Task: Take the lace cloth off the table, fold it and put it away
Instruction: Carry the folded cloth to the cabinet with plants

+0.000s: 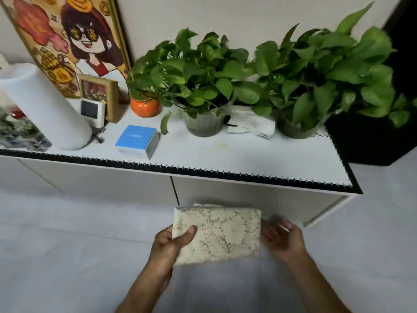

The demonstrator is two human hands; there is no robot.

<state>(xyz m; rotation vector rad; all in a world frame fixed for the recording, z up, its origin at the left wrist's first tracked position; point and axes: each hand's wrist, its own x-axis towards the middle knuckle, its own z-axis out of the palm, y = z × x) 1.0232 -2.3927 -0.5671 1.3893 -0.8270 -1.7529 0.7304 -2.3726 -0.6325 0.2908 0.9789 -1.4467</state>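
The cream lace cloth [222, 233] is folded into a thick rectangle and held in the air in front of a low white cabinet [248, 190]. My left hand [173, 242] grips its left end, thumb on top. At the cloth's right edge is my right hand [281, 237], blurred, with its fingers spread and slightly curled; whether it touches the cloth I cannot tell.
On the cabinet top stand two leafy potted plants [203, 123] [297, 127], a blue box [137, 141], an orange pot [145, 107], a white cylinder [45, 109], a small frame [99, 93] and a large picture [67, 41]. White cloths [250, 123] lie between the plants. Grey floor lies below.
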